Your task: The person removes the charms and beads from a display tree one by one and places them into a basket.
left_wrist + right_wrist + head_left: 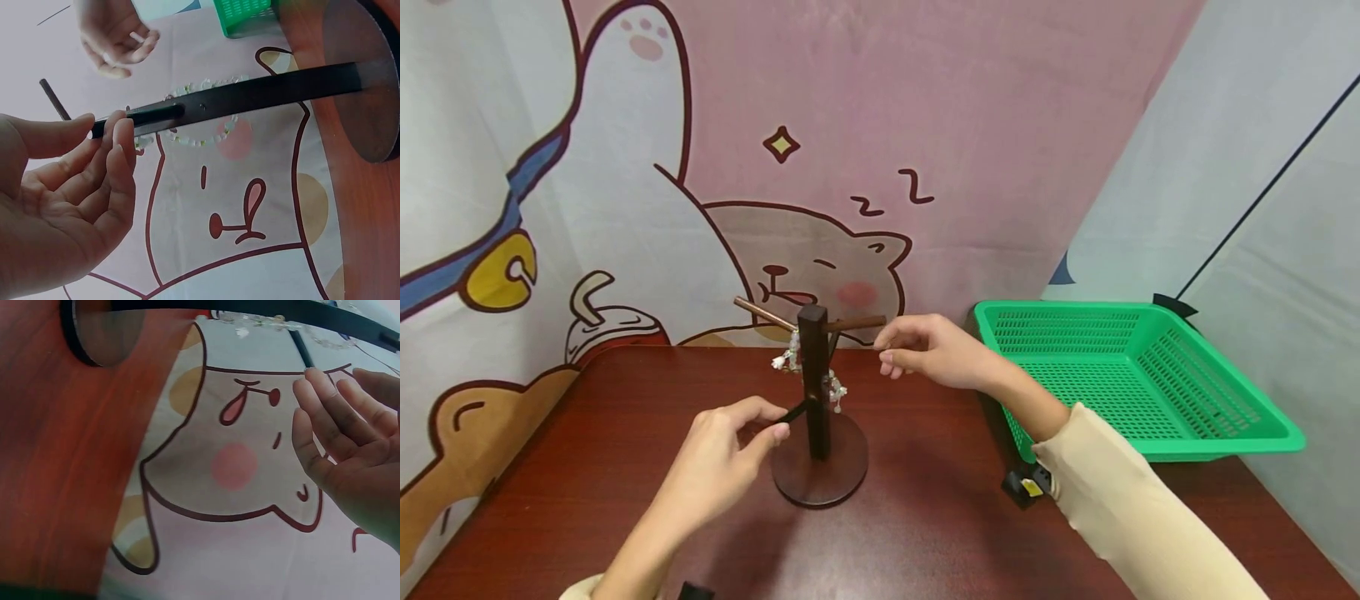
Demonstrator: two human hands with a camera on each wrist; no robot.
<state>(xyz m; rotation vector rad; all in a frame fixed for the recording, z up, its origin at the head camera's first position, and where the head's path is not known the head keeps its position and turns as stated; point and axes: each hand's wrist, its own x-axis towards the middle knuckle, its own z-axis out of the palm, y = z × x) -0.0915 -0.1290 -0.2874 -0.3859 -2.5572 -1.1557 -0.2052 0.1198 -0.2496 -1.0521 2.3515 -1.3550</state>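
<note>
Here, with the left hand (pixel 724 440), pinching the dark front peg (pixel 797 411), lower left of centre; holding the right hand (pixel 936 352) loosely curved, apparently empty, near the right peg (pixel 861 322), mid-frame. Probably best to brace the stand (pixel 816 354), at centre, without jostling its hanging beads (pixel 792 357).

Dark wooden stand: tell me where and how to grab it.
The dark wooden stand is probably best gripped low on its upright post, from the person's right: that straight, narrow stretch above the round base is bare, below the beaded loops. The left hand pinches the front peg on the other side, while the right hand appears empty.
</note>
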